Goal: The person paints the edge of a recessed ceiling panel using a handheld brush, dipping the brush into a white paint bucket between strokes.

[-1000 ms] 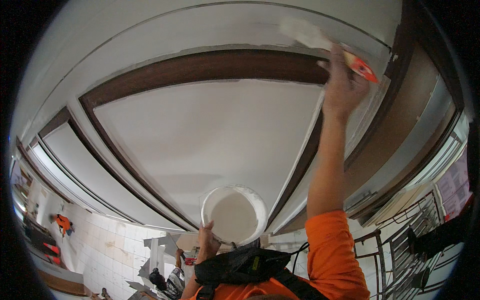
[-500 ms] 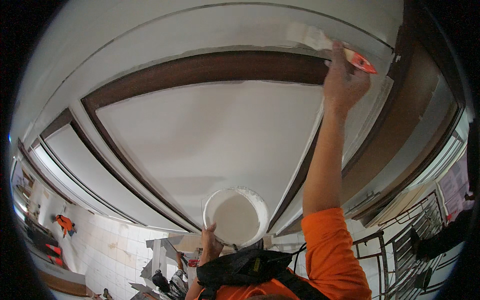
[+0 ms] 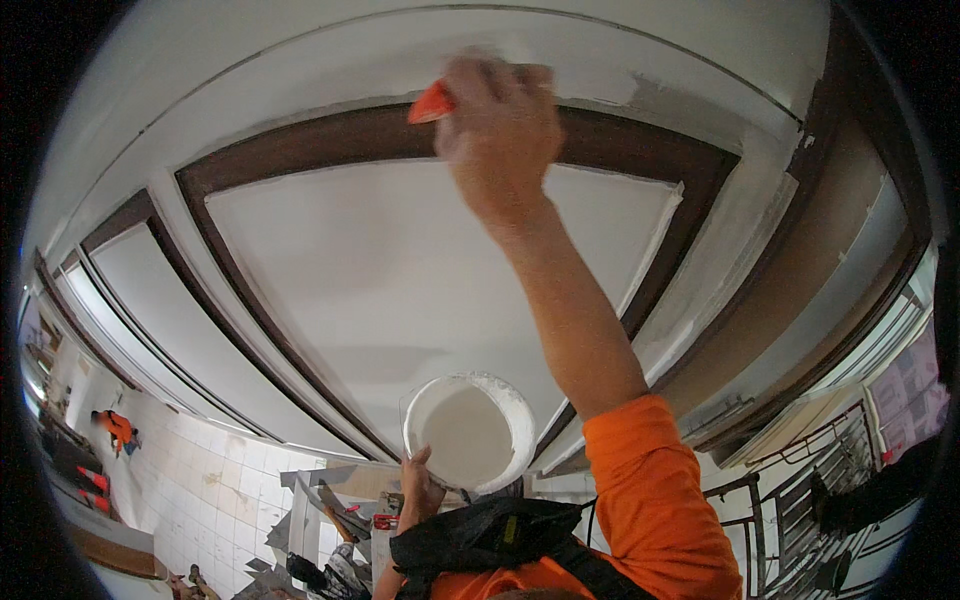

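My right hand (image 3: 500, 140), blurred, is raised high and closed on a paintbrush, whose red handle (image 3: 432, 101) pokes out to the left; the bristle end is mostly hidden and smeared. It is over the white wall strip just above the dark brown frame (image 3: 640, 142), which surrounds a white panel (image 3: 330, 250). Lower down, my left hand (image 3: 420, 485) grips the near left side of a white bucket (image 3: 469, 430) with pale liquid inside. A black bag (image 3: 470, 535) hangs across my front below the bucket.
A co-worker in orange (image 3: 120, 432) is at the far left on the tiled floor (image 3: 235, 480). Another person (image 3: 345, 570) is below, among grey offcuts (image 3: 270, 580). Metal scaffold frames (image 3: 750, 510) stand at lower right. Red cones (image 3: 93, 480) are at left.
My right hand has swung from the upper right leftward to the middle above the frame, carrying the brush, its handle now pointing left. My left hand and the bucket are nearly still.
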Tool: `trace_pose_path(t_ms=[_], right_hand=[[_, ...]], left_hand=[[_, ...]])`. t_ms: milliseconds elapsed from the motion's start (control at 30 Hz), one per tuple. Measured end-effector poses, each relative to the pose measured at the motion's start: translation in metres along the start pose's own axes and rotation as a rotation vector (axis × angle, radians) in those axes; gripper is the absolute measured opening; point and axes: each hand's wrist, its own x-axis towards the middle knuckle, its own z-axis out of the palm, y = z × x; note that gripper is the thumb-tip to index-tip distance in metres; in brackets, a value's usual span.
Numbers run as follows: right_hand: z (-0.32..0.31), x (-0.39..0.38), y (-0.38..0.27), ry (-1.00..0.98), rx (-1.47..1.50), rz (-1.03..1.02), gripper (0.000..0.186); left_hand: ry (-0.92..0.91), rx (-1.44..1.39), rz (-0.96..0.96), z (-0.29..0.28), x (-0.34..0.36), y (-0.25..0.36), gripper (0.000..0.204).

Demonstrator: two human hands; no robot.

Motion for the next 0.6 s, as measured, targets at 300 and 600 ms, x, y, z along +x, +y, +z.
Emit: trace_pose_path(t_ms=[300,600], right_hand=[[0.038,0.01,-0.004,0.081,0.752,0.433,0.013],[-0.088,-0.006,0.121,0.26,0.245,0.604,0.025]], left_hand=[[0.059,0.064,0.062,0.01,-0.012,0.007,0.051],[-0.011,0.036,-0.009,-0.009,0.006,-0.003,0.05]])
